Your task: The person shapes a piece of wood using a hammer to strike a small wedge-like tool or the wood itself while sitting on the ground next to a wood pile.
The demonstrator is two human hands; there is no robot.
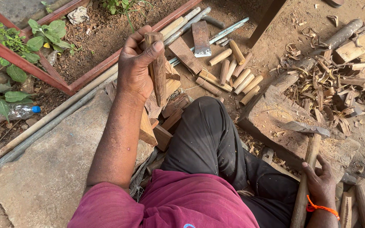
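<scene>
Clutching wood stick (158, 69) upright in left hand (136, 67) grip; right hand (321, 181) wrapped round adze handle (307, 177).

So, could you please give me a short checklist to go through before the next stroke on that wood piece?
1. Left hand has a firm grip on the wooden stick: ok, fingers and thumb wrap it.
2. Right hand is on the adze handle: ok, fingers rest on it.
3. Adze blade is parked safely: ok, it lies on the wooden chopping block.
4. Stick is set on the block: not ok, it is held up, away from the block.
5. Knee is clear of the blade: ok, apart.
6. Blade edge is sharp: cannot tell.
</scene>
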